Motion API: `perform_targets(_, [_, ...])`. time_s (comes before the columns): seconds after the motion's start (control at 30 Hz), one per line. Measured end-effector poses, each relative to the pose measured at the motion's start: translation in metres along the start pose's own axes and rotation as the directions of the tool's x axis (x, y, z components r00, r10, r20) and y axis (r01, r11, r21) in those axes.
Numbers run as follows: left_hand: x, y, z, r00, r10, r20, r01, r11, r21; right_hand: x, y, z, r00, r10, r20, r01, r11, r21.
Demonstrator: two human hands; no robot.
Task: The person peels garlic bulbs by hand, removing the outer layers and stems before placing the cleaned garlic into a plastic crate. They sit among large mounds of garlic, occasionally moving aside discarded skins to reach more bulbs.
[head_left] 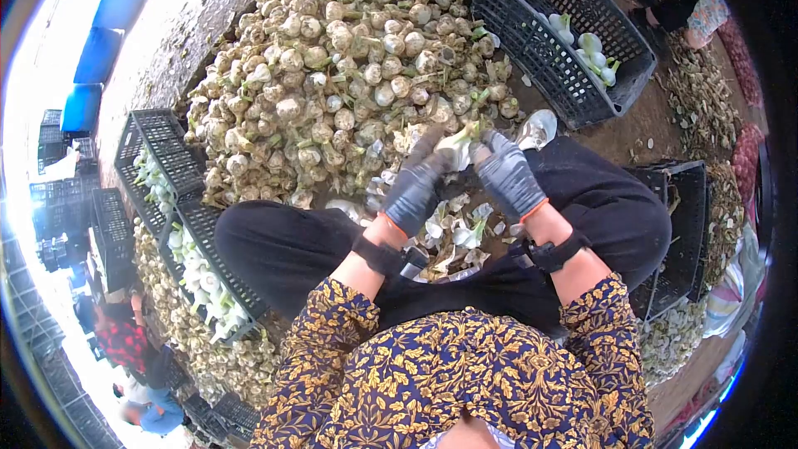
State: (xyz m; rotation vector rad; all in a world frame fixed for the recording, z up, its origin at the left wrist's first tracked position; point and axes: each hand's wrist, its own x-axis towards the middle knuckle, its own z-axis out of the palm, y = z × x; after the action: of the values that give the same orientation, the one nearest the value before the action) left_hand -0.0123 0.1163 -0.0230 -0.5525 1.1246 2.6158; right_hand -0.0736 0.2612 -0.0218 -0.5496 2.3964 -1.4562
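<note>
Between my hands, above my lap, is one garlic bulb [459, 146] with a pale body and a greenish stem. My left hand [420, 179], in a grey glove, has its fingers closed round the bulb's left side. From the right, my right hand [505, 170], gloved too, pinches the bulb with closed fingers. Just beyond them rises a large heap of unpeeled garlic [332, 66]. Loose peeled skins [470, 233] lie on the ground between my legs, below the hands.
A black crate [540, 54] with a few white bulbs stands at the upper right. Crates of peeled garlic [235, 283] are on the left. Another black crate [694, 233] sits beside my right knee. Other people [125, 341] are at the lower left and upper right.
</note>
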Motion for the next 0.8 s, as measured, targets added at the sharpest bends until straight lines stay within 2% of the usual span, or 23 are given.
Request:
perform_targets(0.03, [0.001, -0.001, 0.003, 0.988, 0.146, -0.057, -0.119, 0.935, 0.335, -0.001, -0.009, 0.0, 0.987, -0.133, -0.089, 0.099, 0.945, -0.312])
perform_targets(0.07, [0.001, 0.0, 0.002, 0.987, 0.149, -0.058, -0.121, 0.935, 0.335, -0.001, -0.018, -0.002, 0.987, -0.135, -0.088, 0.101, 0.945, -0.312])
perform_targets(0.13, [-0.004, 0.011, 0.008, 0.995, -0.019, -0.103, 0.034, 0.989, 0.146, -0.003, -0.032, -0.005, 0.997, 0.066, -0.046, -0.066, 0.998, 0.0])
perform_targets(0.17, [-0.004, 0.014, 0.008, 0.995, -0.055, -0.088, 0.063, 0.994, 0.088, -0.001, 0.005, -0.005, 0.993, -0.095, 0.076, 0.092, 0.995, 0.048])
perform_targets(0.2, [-0.003, 0.014, 0.006, 0.995, -0.057, -0.085, 0.064, 0.994, 0.088, 0.001, 0.032, 0.001, 0.996, -0.027, 0.079, 0.006, 0.966, 0.257])
perform_targets(0.23, [-0.001, 0.015, 0.003, 0.996, -0.08, -0.027, 0.081, 0.997, 0.021, 0.002, 0.002, -0.007, 0.945, 0.282, 0.167, -0.325, 0.733, 0.598])
perform_targets(0.27, [0.0, 0.018, 0.0, 0.995, -0.096, 0.032, 0.097, 0.994, -0.044, 0.004, -0.028, -0.014, 0.792, 0.494, 0.359, -0.54, 0.292, 0.789])
perform_targets(0.3, [-0.005, 0.026, 0.004, 0.991, -0.133, 0.01, 0.132, 0.989, 0.066, 0.005, -0.025, -0.013, 0.793, 0.491, 0.361, -0.54, 0.295, 0.788])
perform_targets(0.33, [-0.006, 0.026, 0.007, 0.991, -0.132, 0.008, 0.131, 0.989, 0.064, 0.005, -0.018, -0.009, 0.914, 0.376, 0.153, -0.391, 0.712, 0.583])
perform_targets(0.37, [-0.005, 0.024, 0.011, 0.998, -0.07, 0.005, 0.069, 0.994, 0.085, 0.005, -0.011, -0.007, 0.987, 0.16, 0.013, -0.159, 0.96, 0.23])
perform_targets(0.4, [-0.003, 0.022, 0.014, 1.0, -0.008, 0.004, 0.008, 0.994, 0.107, 0.004, -0.003, -0.004, 0.987, 0.161, 0.013, -0.16, 0.96, 0.23])
perform_targets(0.43, [0.003, 0.012, 0.006, 0.992, 0.116, -0.057, -0.077, 0.886, 0.458, 0.001, 0.004, 0.0, 0.992, -0.121, -0.041, 0.118, 0.99, -0.079])
perform_targets(0.47, [0.005, 0.002, -0.003, 0.991, 0.116, -0.06, -0.076, 0.886, 0.458, -0.003, 0.007, 0.003, 0.917, -0.398, -0.003, 0.367, 0.848, -0.382])
perform_targets(0.5, [0.005, 0.001, -0.002, 0.984, 0.073, -0.161, 0.002, 0.907, 0.421, -0.004, -0.035, -0.004, 0.996, 0.09, 0.027, -0.091, 0.995, 0.04])
perform_targets(0.53, [0.004, 0.001, -0.002, 0.966, 0.024, -0.257, 0.077, 0.923, 0.377, -0.003, -0.016, 0.0, 0.996, 0.089, 0.028, -0.09, 0.995, 0.041])
perform_targets(0.57, [0.004, 0.001, -0.003, 0.966, 0.025, -0.256, 0.076, 0.923, 0.378, 0.001, 0.019, 0.007, 0.998, 0.042, 0.044, -0.05, 0.982, 0.183])
perform_targets(0.6, [0.005, 0.002, -0.003, 0.975, -0.041, -0.218, 0.085, 0.977, 0.195, 0.003, 0.038, 0.01, 0.999, -0.007, 0.053, -0.011, 0.947, 0.321])
perform_targets(0.63, [0.006, 0.003, -0.003, 0.981, -0.097, -0.168, 0.099, 0.995, 0.004, 0.006, -0.003, -0.004, 0.942, 0.281, 0.182, -0.33, 0.679, 0.656])
perform_targets(0.67, [0.008, 0.004, -0.003, 0.984, -0.143, -0.11, 0.121, 0.975, -0.186, 0.005, -0.023, -0.01, 0.942, 0.28, 0.183, -0.329, 0.68, 0.655])
perform_targets(0.7, [0.008, 0.007, 0.007, 0.999, -0.049, -0.02, 0.041, 0.953, -0.302, 0.003, -0.038, -0.013, 0.891, 0.397, 0.219, -0.392, 0.434, 0.811])
perform_targets(0.73, [0.007, 0.01, 0.013, 0.999, -0.049, -0.023, 0.04, 0.953, -0.301, 0.002, -0.043, -0.014, 0.823, 0.493, 0.284, -0.402, 0.151, 0.903])
perform_targets(0.8, [0.006, 0.015, 0.024, 0.998, -0.048, -0.038, 0.031, 0.935, -0.353, 0.001, -0.042, -0.018, 0.838, 0.444, 0.317, -0.407, 0.124, 0.905])
